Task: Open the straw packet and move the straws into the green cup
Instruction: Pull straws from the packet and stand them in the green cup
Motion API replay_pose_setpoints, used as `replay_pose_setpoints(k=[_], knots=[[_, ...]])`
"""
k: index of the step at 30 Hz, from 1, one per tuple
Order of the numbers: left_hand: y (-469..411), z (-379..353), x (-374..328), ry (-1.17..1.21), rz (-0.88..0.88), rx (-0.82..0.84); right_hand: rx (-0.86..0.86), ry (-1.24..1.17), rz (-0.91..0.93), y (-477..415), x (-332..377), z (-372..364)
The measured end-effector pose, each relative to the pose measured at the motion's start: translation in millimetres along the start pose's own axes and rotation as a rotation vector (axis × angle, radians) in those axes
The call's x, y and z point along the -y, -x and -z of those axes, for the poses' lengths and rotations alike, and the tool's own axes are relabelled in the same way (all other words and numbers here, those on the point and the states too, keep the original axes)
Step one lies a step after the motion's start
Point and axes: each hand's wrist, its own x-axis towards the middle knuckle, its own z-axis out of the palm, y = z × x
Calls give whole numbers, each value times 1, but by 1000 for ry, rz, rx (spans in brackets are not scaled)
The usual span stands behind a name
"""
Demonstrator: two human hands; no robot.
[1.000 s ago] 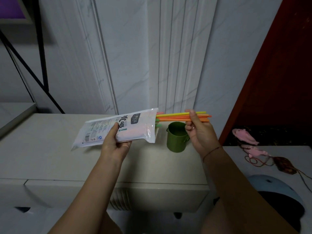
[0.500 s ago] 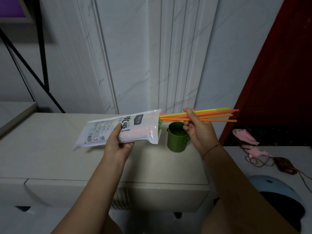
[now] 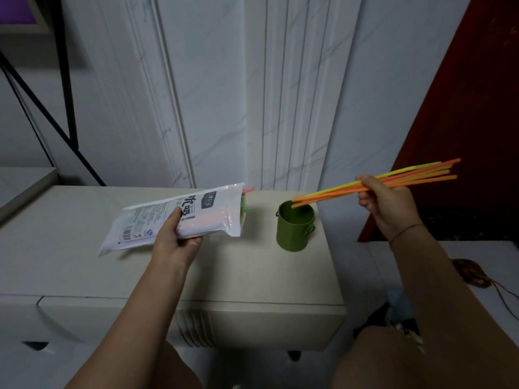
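Observation:
My left hand (image 3: 175,242) grips the white straw packet (image 3: 207,213), held above the cabinet top with its open end toward the right. A pink and a green straw tip (image 3: 245,199) poke out of that end. My right hand (image 3: 384,203) pinches a bundle of orange, yellow and pink straws (image 3: 337,190), fully out of the packet. The bundle slants down to the left, and its lower ends sit over the mouth of the green cup (image 3: 295,228). The cup stands upright near the cabinet's right edge.
The cream cabinet top (image 3: 84,265) ends just right of the cup. A white panelled wall stands behind. A dark red panel (image 3: 463,108) rises at the right. A black metal frame (image 3: 67,80) leans at the left. A lower white surface with a brown object (image 3: 471,272) lies right.
My right hand has drawn the straw bundle wholly out of the packet and moved right. The bundle's left ends now tilt down over the cup. The packet stays in my left hand.

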Motion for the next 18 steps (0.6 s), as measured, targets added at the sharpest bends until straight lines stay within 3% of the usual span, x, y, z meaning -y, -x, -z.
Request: replay_pose_setpoints(k=[7,18], knots=[[6,-5,19,-24,51,31,9,329,-49,-15,-42,-17],[9,-10,35,-60,98,83,207,459,-133,-8,-74,-28]])
